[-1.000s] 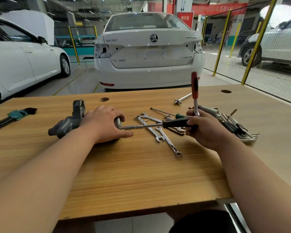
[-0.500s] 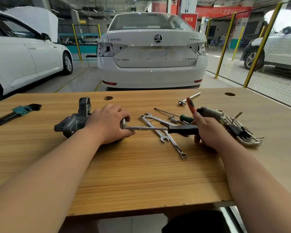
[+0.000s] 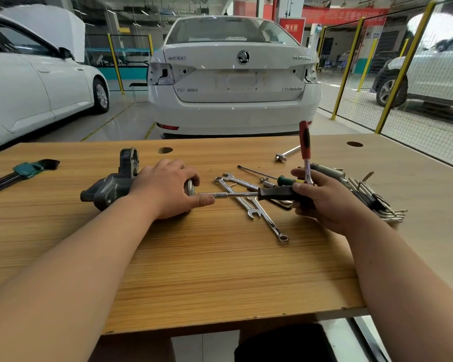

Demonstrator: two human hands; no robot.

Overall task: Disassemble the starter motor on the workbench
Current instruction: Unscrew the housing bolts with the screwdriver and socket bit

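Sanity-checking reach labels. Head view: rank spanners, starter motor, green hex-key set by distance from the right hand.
1. spanners, just left of the right hand, under its black-handled driver.
2. starter motor, centre-left, gripped by the left hand.
3. green hex-key set, far left edge.

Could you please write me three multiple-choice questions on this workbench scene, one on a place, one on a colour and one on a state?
1. Where on the workbench is the green-clipped hex key set? A. far left B. under the wrenches C. at the near edge
2. What colour is the handle of the upright tool above the right hand? A. blue B. red C. yellow
3. What are the hands doing? A. both lie flat B. the left hand grips the starter motor, the right grips the black-handled driver C. both lift wrenches
Answers: 1 A, it lies apart at the left. 2 B, the grip is red with a black band. 3 B, the fingers curl round motor and driver handle.
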